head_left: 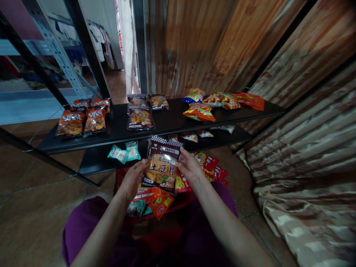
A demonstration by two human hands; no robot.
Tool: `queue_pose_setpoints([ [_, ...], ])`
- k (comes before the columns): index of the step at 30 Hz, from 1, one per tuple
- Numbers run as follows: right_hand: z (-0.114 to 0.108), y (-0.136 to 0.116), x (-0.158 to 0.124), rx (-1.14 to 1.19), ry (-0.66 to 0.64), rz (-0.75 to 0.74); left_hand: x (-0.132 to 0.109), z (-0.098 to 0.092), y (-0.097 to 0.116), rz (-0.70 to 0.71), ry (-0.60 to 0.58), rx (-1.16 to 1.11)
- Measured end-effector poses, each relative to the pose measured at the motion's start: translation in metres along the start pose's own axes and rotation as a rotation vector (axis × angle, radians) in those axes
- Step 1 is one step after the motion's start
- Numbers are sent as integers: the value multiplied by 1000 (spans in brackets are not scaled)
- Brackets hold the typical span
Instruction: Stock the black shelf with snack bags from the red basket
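Between my two hands is a brown bag of potato chips, held upright with its printed front toward me. My left hand grips its left edge, and my right hand grips its right edge. Under the bag sits a red basket filled with snack packets, among them an orange packet and several red packets. On the upper shelf ahead, similar brown bags lie in a small group. The lower parts of the basket are hidden by packets and my legs.
A black shelf rack stands ahead. Orange snack bags lie at its left end, puffed colourful bags and a flat orange packet toward the right. Green packets rest on the lower shelf. A patterned curtain hangs along the right.
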State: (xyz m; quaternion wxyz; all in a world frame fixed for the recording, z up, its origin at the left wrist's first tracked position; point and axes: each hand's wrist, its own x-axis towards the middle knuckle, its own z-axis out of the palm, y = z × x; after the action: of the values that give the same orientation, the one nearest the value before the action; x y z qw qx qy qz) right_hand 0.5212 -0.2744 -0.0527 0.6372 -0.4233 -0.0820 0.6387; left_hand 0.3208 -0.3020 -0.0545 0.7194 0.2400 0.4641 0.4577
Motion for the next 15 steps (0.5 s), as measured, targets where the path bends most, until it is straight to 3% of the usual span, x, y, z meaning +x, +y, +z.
queue_pose_setpoints([
  [3,5,-2,7,18,43,9,-19,1,-25,-126,4,-61],
  [6,10,-3,13,17,28,13,-31,8,-41,-125,35,-156],
  [10,14,-6,19,55,60,17,-35,13,-44,-28,75,-264],
  [15,16,-9,24,48,58,25,-36,18,-41,0,208,-246],
])
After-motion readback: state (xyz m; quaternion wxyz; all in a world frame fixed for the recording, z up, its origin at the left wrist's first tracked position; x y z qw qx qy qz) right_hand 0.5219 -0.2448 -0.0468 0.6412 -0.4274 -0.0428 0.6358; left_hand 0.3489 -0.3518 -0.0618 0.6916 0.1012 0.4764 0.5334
